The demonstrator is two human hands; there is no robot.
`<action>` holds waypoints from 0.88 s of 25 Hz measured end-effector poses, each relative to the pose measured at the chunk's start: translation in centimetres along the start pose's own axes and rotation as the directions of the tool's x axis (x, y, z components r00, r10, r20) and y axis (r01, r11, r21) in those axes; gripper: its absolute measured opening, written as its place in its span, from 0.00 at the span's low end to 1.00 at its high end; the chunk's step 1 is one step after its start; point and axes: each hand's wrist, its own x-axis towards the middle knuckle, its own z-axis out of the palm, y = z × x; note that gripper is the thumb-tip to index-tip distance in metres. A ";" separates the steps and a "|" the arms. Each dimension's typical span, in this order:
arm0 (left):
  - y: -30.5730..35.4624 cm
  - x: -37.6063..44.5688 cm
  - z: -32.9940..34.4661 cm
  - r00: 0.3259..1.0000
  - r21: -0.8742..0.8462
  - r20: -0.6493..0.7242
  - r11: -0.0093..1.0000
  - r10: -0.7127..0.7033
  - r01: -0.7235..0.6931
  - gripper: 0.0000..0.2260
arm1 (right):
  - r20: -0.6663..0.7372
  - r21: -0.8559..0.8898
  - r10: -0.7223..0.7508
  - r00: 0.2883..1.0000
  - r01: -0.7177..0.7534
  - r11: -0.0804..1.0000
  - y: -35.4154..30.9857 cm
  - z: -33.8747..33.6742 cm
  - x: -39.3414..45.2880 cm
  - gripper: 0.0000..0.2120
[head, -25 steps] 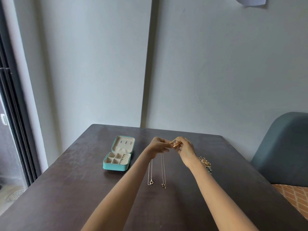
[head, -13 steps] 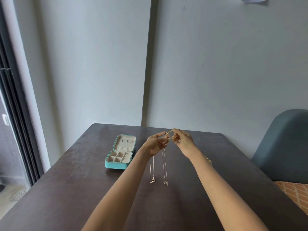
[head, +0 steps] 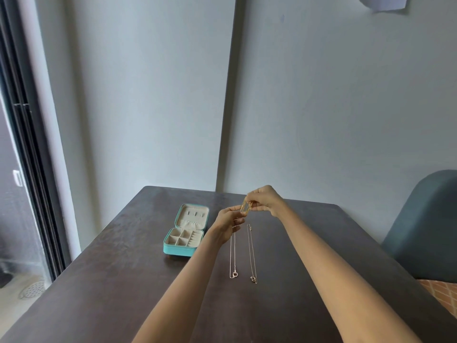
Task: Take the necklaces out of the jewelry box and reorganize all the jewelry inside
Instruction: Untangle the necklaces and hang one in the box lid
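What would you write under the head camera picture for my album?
Both hands, left and right, hold a gold chain above two necklaces laid out beside the open teal jewelry box.

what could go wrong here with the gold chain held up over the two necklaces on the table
The gold chain is bunched between the left hand and right hand, so it might knot as it is worked. If it slips, it could drop onto the two necklaces laid straight on the table just below and tangle with them. The left forearm passes close to the open jewelry box and may nudge it.
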 end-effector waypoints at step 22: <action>3.8 0.4 -8.2 0.950 0.283 -0.254 0.953 0.179 -0.104 0.14 | -0.007 -0.408 -0.203 0.979 0.182 0.894 -3.1 5.6 2.9 0.10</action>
